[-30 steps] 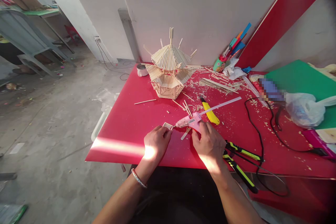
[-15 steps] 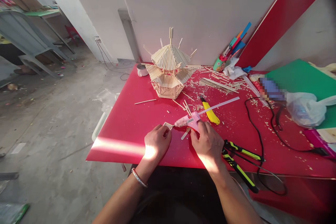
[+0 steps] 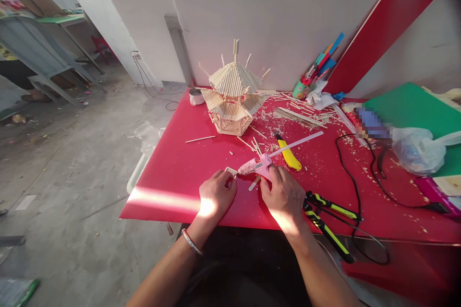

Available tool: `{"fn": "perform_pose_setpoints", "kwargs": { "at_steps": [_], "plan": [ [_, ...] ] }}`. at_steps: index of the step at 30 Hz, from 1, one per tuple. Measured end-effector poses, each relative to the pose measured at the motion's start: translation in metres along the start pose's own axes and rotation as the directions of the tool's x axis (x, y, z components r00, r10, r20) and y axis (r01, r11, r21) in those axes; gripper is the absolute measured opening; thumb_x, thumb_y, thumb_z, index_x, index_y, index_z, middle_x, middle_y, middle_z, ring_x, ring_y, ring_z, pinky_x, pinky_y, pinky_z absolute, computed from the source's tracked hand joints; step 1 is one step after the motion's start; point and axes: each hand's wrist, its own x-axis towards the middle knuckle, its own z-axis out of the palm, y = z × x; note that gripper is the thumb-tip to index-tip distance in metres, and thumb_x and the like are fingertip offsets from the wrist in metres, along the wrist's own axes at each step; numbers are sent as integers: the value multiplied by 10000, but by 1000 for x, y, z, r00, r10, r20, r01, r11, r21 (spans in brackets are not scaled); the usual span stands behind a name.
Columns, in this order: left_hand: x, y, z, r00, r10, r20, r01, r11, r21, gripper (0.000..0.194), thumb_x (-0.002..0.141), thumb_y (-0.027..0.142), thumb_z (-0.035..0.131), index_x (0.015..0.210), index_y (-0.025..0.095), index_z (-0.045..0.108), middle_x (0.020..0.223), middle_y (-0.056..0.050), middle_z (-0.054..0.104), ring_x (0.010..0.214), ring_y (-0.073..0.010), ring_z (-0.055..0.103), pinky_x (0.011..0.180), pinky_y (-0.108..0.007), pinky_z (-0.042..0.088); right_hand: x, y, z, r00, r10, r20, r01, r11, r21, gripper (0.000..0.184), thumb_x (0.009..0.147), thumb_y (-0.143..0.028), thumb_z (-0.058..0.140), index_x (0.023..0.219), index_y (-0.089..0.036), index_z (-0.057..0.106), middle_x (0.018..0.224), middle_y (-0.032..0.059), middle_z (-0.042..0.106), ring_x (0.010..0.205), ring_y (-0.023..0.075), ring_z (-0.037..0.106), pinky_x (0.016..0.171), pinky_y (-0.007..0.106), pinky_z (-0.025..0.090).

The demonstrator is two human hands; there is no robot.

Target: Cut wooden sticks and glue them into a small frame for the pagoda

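My right hand (image 3: 283, 194) is wrapped round the handle of a pink glue gun (image 3: 255, 167), with a clear glue stick (image 3: 298, 143) jutting from its back. The nozzle points left and meets a small frame of wooden sticks (image 3: 231, 171). My left hand (image 3: 218, 192) pinches that frame, and its fingers hide part of it. Beyond both hands stands a pagoda model (image 3: 236, 91) built of thin wooden sticks. A flat stick (image 3: 254, 183) lies on the red table (image 3: 165, 168) under the glue gun.
A yellow utility knife (image 3: 288, 152) lies beyond my right hand, and black-and-yellow pliers (image 3: 329, 225) lie right of it. Loose sticks (image 3: 306, 112) and shavings cover the back. A white cup (image 3: 196, 97), a pen holder (image 3: 301, 87), a plastic bag (image 3: 414, 148) and a black cable (image 3: 355, 177) are around.
The glue gun and its glue stick have shifted slightly left. Both hands keep their grips, and the view has moved a little.
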Motion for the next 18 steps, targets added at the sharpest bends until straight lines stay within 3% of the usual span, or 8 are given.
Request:
{"fn": "perform_pose_setpoints", "kwargs": {
  "at_steps": [18],
  "plan": [
    [3, 1, 4, 999, -30, 37, 26, 995, 101, 223, 888, 319, 518, 756, 229, 673, 800, -22, 685, 706, -160, 609, 556, -265, 280, -2, 0, -1, 999, 7, -33, -7, 1000, -8, 180, 907, -257, 538, 1035, -158, 618, 823, 45, 625, 723, 182, 544, 620, 299, 311]
  ]
}}
